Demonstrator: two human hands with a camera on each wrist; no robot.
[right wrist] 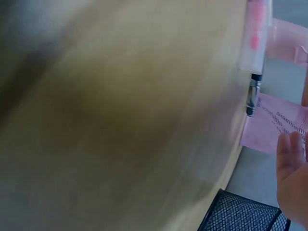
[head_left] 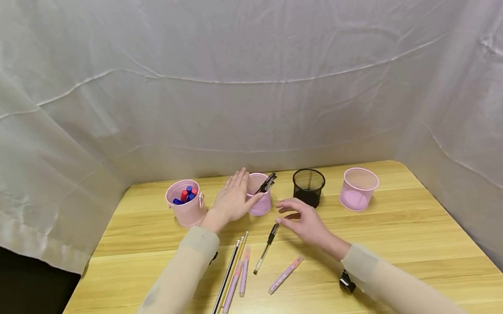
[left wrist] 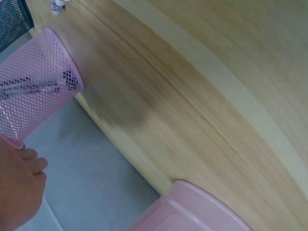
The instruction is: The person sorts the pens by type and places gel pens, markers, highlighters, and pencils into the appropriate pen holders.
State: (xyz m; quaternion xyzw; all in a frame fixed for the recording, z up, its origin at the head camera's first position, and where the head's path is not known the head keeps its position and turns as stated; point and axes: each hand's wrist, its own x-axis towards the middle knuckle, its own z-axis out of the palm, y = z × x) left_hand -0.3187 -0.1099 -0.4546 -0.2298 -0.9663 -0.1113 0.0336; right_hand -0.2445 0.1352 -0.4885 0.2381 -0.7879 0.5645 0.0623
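Note:
My left hand rests against the left side of a pink mesh pen cup, fingers stretched along its rim and thumb across the front. Several black pens lean inside that cup; through the mesh they also show in the left wrist view. Over the table to the right, my right hand has thumb and fingers parted around air. Just below its thumb tip lies a black-capped gel pen with a clear barrel. In the right wrist view, the fingers overlap the pink cup.
A pink bucket with red and blue markers stands left. A black mesh cup and another pink cup stand right. Pencils and two pink highlighters lie in front, a third highlighter farther right.

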